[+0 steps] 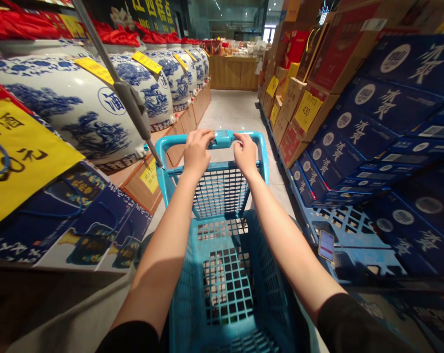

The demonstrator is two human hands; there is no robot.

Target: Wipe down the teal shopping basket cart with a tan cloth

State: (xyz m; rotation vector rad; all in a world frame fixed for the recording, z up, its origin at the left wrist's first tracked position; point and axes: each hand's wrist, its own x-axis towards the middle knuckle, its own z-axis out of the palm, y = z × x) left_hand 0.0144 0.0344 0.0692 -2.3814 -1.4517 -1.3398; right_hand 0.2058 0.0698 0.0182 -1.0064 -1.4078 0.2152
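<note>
Both hands reach forward to the light-blue plastic shopping cart (260, 147), whose mesh basket spreads out below my forearms with nothing visible in it. My left hand (197, 153) is closed over the left part of the crossbar handle, thumb and fingertips near its middle. On the right part of the same handle rests my right hand (246, 153), fingers curled around the bar and the index finger reaching toward the centre. A short stretch of handle (221, 139) shows between the two hands.
White-and-blue jars (92, 108) with red cloth tops line the left side, yellow signs on them. Blue cartons (391, 103) and brown boxes are stacked on the right. A phone (326, 245) lies by a blue pallet (357, 245). A tiled aisle (232, 108) leads to a wooden counter (229, 72).
</note>
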